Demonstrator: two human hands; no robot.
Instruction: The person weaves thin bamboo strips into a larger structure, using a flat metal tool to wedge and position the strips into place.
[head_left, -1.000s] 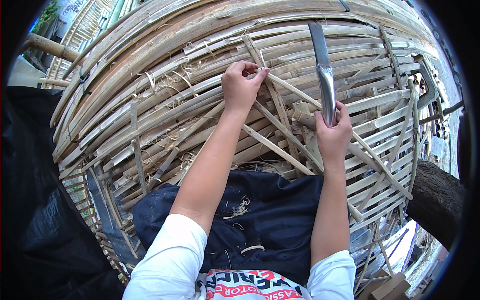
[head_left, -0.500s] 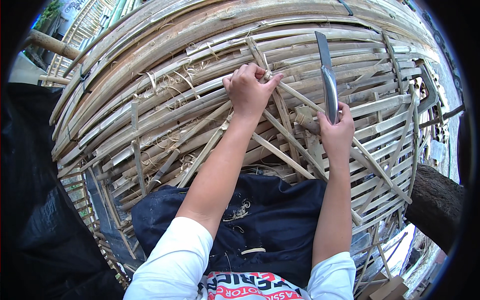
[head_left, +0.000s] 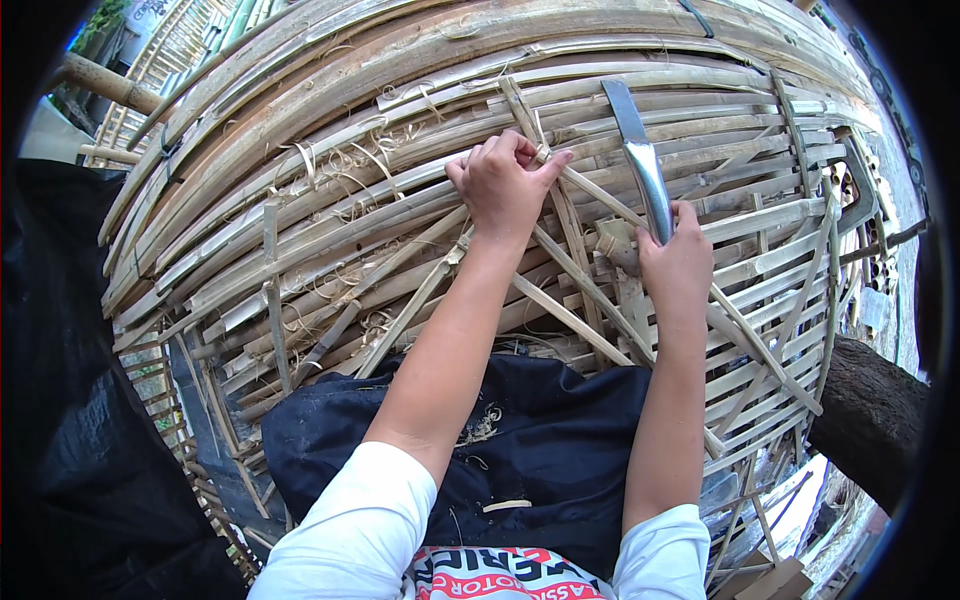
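Pinching a thin bamboo strip [head_left: 603,197] w/ L hand [head_left: 505,192], R hand [head_left: 678,262] wrapped round a metal knife [head_left: 637,145], we'd best angle it clear of our L.

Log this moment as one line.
left hand: pinching strip | right hand: gripping knife | shavings on dark cloth | bamboo slats beyond

My left hand [head_left: 503,187] is on a strip [head_left: 598,194] running right, under my right hand [head_left: 677,265]. Knife [head_left: 646,175] juts forward from right grip. Slats [head_left: 330,240] beneath and beyond both. Cloth [head_left: 570,430] nearer me, shavings [head_left: 482,428] on it. Log [head_left: 865,415] off right.
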